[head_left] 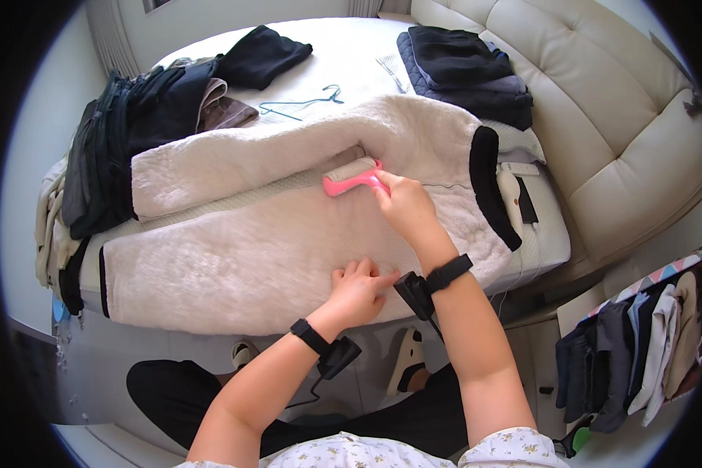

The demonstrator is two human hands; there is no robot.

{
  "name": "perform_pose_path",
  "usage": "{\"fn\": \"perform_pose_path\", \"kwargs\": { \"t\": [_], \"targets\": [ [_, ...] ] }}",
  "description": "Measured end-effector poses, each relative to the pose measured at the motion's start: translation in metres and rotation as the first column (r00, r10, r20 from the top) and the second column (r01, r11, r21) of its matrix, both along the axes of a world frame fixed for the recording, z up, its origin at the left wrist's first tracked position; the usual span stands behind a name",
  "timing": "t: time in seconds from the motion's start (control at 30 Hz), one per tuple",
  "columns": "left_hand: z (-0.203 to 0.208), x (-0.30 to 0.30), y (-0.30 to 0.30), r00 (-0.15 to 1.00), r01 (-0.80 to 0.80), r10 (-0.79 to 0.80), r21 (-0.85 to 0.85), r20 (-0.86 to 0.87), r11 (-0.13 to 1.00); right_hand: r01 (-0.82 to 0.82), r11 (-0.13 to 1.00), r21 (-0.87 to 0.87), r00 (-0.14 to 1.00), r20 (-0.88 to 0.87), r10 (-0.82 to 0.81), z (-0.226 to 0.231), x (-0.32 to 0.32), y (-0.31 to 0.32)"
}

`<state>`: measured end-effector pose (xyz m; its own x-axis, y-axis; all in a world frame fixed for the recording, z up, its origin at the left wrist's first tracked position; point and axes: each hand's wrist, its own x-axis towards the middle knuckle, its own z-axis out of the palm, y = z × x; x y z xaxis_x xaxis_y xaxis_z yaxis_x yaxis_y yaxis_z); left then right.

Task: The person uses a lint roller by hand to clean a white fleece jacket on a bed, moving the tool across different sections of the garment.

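— Where is your lint roller [352, 176] right now?

— It lies on the cream fleece garment [288, 226], near the middle of it, just where the two fleecy halves meet along a seam. Your right hand [404, 204] has its grip clenched around the pink handle.

— Which way does it point?

— Its long axis runs from your right hand out toward the left and slightly away from you, almost in line with the seam. The roller head, grey with fluff, sits along the far side of the pink body.

— And your left hand [360, 288]?

— Its grip is released: your palm rests flat on the fleece near the edge closest to you, fingers spread, holding nothing.

— What carries the garment?

— A white bed [351, 62], with the garment laid lengthwise across it, black collar [487, 183] toward the right. Dark folded clothes [464, 66] sit beyond it, another dark pile [132, 132] at the left, and a blue hanger [300, 103] lies between them.
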<state>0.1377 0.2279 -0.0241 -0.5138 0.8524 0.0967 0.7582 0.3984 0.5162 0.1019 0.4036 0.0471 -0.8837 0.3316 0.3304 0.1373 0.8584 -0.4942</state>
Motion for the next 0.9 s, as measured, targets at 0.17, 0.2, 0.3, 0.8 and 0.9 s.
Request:
{"fn": "perform_pose_path", "kwargs": {
  "t": [0.17,0.2,0.3,0.8,0.9],
  "targets": [
    [-0.005,-0.009,0.0,0.991,0.012,-0.01,-0.018,0.136,1.0,-0.106,0.992,0.066,0.986,0.136,0.097,0.021,0.02,0.014],
    [-0.006,-0.009,0.0,0.99,0.015,-0.012,-0.014,0.14,1.0,-0.132,0.989,0.064,0.978,0.173,0.12,0.026,0.032,0.021],
    [-0.006,-0.009,0.001,0.986,0.021,-0.019,-0.009,0.165,1.0,-0.167,0.986,-0.01,0.943,0.29,0.163,0.048,0.072,0.053],
    [-0.012,-0.01,0.002,0.988,-0.027,0.026,0.008,0.154,1.0,-0.203,0.894,0.399,0.847,0.529,-0.044,0.141,0.191,0.084],
    [-0.004,-0.009,0.0,0.989,-0.032,0.036,-0.032,0.144,0.999,-0.301,0.898,0.322,0.832,0.548,0.082,0.103,0.149,0.079]
  ]
}}
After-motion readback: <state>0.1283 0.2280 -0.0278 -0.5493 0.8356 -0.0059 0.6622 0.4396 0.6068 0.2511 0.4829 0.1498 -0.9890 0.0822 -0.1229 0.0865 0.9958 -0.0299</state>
